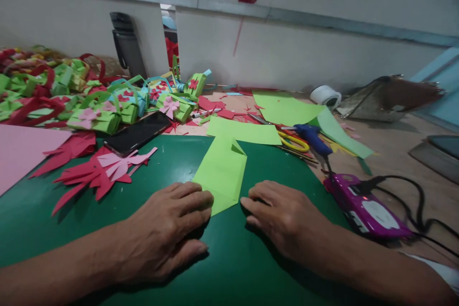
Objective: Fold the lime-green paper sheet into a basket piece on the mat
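Observation:
A light green sheet of paper (223,167) with folded edges lies on the green mat, a small flap raised near its upper right corner. My left hand (179,222) rests palm down, its fingers stretched over the paper's lower left edge. Just off the lower right corner of the paper, my right hand (281,213) lies on the mat with loosely bent fingers and nothing in them. Another light green strip (247,131) lies across the far end of the folded sheet.
Small green paper bags (96,117) with flowers crowd the left, behind a black phone (139,133) and red paper cutouts (89,172). At right are yellow-handled scissors (296,143), a blue glue gun (312,138) and a purple power strip (366,210) with cables. A dark bottle (128,48) stands behind.

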The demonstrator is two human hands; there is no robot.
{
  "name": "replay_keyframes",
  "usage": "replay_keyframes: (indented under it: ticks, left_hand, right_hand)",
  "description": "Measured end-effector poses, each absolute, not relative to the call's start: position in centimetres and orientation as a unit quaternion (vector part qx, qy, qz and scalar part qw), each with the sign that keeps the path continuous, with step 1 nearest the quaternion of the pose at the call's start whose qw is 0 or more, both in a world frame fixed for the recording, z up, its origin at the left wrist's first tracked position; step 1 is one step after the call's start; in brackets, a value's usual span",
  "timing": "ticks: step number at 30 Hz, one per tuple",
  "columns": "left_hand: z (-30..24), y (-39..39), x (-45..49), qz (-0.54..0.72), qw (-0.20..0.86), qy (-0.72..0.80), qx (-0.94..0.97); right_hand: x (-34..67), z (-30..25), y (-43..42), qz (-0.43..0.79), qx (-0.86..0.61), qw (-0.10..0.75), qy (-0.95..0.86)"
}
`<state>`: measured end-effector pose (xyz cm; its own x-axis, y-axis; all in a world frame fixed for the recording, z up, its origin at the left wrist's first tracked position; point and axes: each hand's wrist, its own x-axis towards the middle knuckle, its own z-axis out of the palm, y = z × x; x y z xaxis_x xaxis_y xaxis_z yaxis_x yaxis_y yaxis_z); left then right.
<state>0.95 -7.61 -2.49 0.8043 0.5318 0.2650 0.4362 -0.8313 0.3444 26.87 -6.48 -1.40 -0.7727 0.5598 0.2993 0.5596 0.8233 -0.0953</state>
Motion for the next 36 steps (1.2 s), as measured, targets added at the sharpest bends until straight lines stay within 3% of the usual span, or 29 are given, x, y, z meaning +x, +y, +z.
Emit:
replay_keyframes:
  ticks: [4, 13, 27, 36]
  left_hand:
    - [-2.7, -7.1, 0.7, 0.167, 0.147, 0.245, 0.944]
    - [-1.7, -5.7, 0.3, 0.136, 0.193, 0.22, 0.946]
    - [-2.2, -5.1, -1.1, 0.148, 0.174, 0.25, 0.941]
    - [-1.9, -5.4, -0.5, 0.134, 0.165, 0.265, 0.941]
  right_hand:
    - [26.0, -1.1, -5.7, -0.066, -0.303, 0.175, -0.934]
    - [24.3, -2.0, -5.6, -0.203, -0.202, 0.097, -0.953]
    - [21.1, -1.4, -6.5, -0.252, -0.091, 0.099, -0.958]
    - [21.7, -1.6, -6.5, -0.245, -0.114, 0.094, -0.958]
